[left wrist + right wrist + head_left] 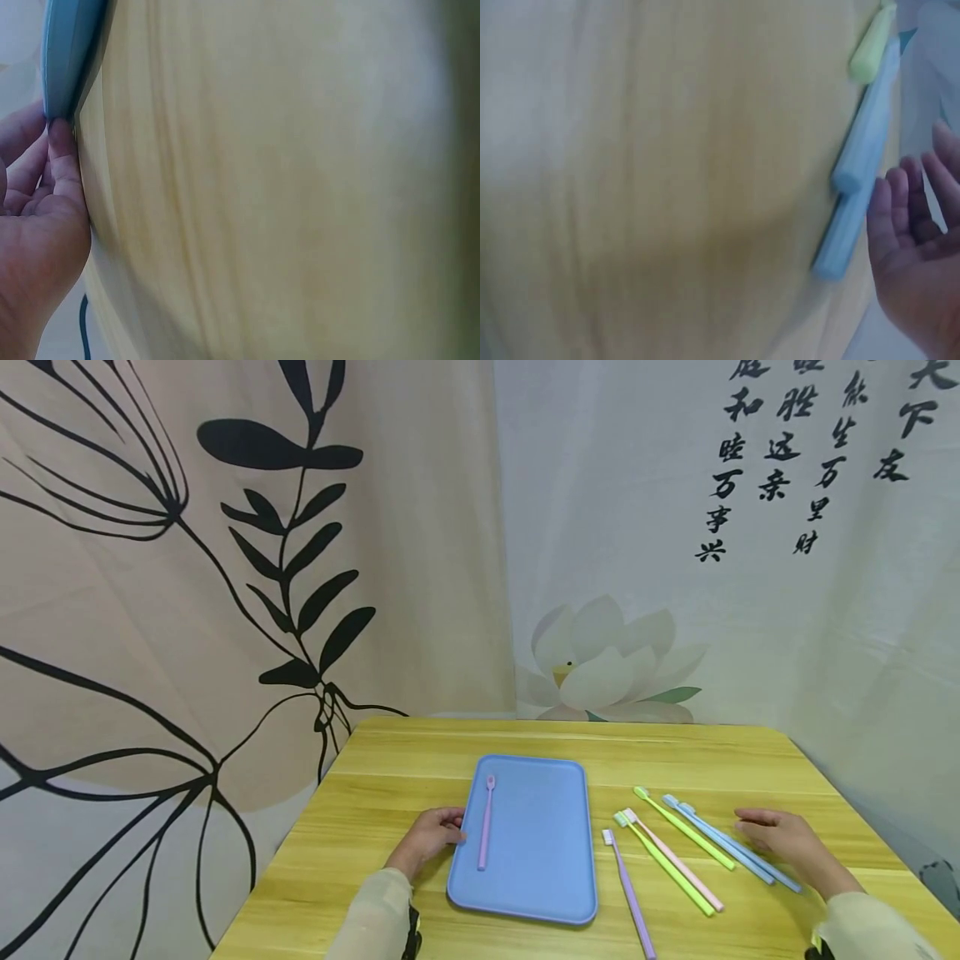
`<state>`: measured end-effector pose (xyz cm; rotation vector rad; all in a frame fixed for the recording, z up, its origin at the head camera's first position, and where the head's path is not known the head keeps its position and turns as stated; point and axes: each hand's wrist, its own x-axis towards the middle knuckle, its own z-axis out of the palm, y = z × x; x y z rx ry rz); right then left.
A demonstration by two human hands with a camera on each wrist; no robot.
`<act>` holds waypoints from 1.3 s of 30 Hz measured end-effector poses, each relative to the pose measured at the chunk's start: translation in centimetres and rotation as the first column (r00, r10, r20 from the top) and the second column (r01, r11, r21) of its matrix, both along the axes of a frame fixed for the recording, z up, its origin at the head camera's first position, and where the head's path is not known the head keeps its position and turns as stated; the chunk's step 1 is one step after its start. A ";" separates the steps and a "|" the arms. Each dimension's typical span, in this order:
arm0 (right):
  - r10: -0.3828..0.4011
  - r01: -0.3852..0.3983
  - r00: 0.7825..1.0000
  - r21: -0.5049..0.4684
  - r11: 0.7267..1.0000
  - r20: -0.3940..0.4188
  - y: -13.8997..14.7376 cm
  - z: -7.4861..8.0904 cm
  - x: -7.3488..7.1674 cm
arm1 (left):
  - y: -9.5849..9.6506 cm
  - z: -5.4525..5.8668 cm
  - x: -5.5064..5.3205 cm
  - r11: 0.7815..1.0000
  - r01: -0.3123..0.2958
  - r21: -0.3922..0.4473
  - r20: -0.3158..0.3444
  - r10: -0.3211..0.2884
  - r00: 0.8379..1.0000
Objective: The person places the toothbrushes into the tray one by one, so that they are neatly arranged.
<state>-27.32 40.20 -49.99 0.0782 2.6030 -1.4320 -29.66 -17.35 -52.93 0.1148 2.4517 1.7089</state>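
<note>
Seemingly steadying it, the left hand (431, 841) pinches the blue tray (536, 835) on the desk (645, 752). Beside blue toothbrushes (732, 843), the right hand (791, 844) has fingers loosely parted, apparently for a pick-up needing a pinch.

On the right part of the far cloth backdrop (600, 485), I read black brush-style Chinese lettering (797, 403) in four slanting columns. From right to left: first column (918, 418), 天下友; second column (832, 473), 能生万里财, under a character mostly cut off; third column (774, 485), 睦胜远亲; fourth column (726, 483), 庭和睦万事兴. The uppermost 天, 睦 and 庭 are cut at the top and legible in part.
</note>
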 end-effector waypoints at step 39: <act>0.063 -0.035 0.992 0.247 0.968 -0.105 -0.4 -2.0 0.4 | 0.0 -0.3 -0.2 1.000 -0.009 -0.010 0.016 0.009 1.000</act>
